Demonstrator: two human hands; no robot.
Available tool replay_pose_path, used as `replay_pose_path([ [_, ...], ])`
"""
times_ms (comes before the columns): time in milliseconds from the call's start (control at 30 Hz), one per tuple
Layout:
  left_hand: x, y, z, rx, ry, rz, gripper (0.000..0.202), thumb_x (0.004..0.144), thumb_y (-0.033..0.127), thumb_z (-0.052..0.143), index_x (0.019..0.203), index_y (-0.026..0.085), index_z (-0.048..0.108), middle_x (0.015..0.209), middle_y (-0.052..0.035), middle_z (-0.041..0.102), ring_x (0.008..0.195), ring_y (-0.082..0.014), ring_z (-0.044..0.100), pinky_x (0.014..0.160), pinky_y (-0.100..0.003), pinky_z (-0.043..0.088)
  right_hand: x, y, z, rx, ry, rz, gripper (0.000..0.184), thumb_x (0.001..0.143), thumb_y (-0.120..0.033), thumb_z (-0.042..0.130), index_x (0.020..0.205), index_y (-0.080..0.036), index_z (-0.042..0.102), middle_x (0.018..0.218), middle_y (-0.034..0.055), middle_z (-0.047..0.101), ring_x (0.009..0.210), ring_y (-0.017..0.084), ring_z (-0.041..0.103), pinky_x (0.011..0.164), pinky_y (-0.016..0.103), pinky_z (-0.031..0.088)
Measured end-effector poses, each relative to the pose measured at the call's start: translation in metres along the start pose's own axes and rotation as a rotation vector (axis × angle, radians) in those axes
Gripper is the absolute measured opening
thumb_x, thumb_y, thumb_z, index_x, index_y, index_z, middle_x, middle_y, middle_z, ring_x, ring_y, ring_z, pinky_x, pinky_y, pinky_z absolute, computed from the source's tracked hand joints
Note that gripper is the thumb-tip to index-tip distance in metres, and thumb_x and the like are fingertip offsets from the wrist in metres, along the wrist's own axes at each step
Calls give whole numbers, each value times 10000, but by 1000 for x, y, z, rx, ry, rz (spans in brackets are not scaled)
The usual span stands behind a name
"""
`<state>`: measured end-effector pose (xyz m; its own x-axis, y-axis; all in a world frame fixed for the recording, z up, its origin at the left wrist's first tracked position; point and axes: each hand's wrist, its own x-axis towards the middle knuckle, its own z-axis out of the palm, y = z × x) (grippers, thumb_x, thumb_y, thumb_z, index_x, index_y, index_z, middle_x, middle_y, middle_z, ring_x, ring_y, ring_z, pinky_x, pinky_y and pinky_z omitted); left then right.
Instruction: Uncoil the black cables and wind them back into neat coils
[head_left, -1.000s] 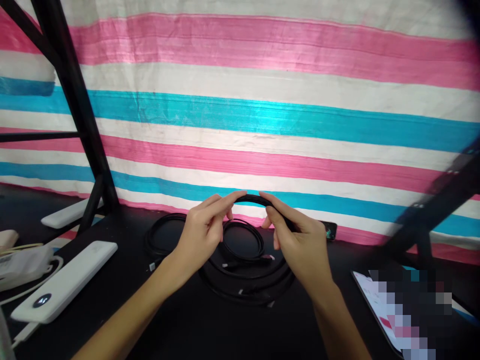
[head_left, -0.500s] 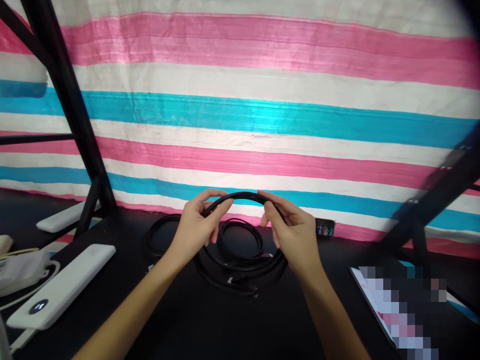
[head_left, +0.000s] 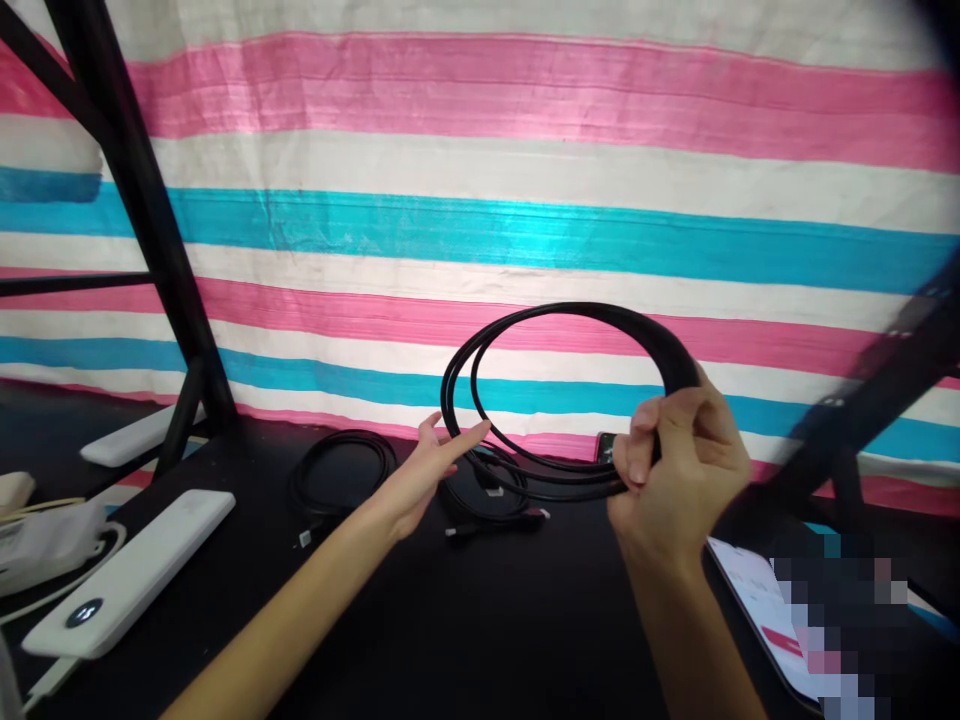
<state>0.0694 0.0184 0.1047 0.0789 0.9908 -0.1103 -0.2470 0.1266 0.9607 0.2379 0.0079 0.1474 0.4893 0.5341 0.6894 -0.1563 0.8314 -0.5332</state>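
Note:
My right hand (head_left: 679,465) is closed round the right side of a coiled black cable (head_left: 559,320) and holds the coil upright above the black table (head_left: 465,620). My left hand (head_left: 424,475) is open, its fingers stretched out and touching the coil's lower left. Another coiled black cable (head_left: 341,470) lies flat on the table left of my left hand. A third black cable (head_left: 495,512) with a plug end lies under the raised coil.
Two white power banks (head_left: 127,575) (head_left: 131,433) lie at the left, with white cables and a white adapter (head_left: 45,535) beside them. A black metal frame post (head_left: 150,215) stands at the left. A phone (head_left: 757,600) lies at the right. A striped pink, white and blue tarp (head_left: 525,200) hangs behind.
My right hand has lifted one coiled cable off the table and moved it up and right. My left hand has let go of it and opened.

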Motion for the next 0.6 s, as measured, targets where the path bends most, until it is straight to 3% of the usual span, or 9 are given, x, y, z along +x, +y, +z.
replay_pose_path([
  [67,-1,-2,6,-183,-5,-114,819,681,452,713,1334,160,314,1295,-196,471,1198,-287,472,941,-377,400,-3,1,2,12,5,-34,153,824,-306,702,813,-171,634,560,-54,504,289,20,273,268,126,206],
  [167,-5,1,13,-402,-195,-324,599,739,487,634,1143,67,494,1109,-227,579,1077,-310,568,888,-387,455,-9,2,5,43,-4,-39,197,847,-308,685,988,-177,641,547,-59,502,283,26,278,265,119,218],
  [267,-12,6,16,-563,-333,-330,442,802,467,563,926,44,591,927,-195,637,966,-285,629,887,-350,468,-14,3,9,101,-30,-2,174,856,-302,682,968,-179,632,535,-68,477,287,25,269,267,110,217],
  [433,-17,8,20,-723,-98,-207,180,761,261,663,866,129,601,868,-94,655,873,-249,671,884,-369,489,-18,8,14,123,-109,88,152,881,-342,650,934,-212,593,525,-87,421,291,32,268,278,106,224],
  [600,-15,5,20,-683,-67,-71,96,803,196,599,725,139,595,719,-44,636,837,-231,681,902,-365,484,-18,16,13,7,-144,147,227,934,-426,564,1067,-242,560,570,-76,458,320,40,303,301,117,250],
])
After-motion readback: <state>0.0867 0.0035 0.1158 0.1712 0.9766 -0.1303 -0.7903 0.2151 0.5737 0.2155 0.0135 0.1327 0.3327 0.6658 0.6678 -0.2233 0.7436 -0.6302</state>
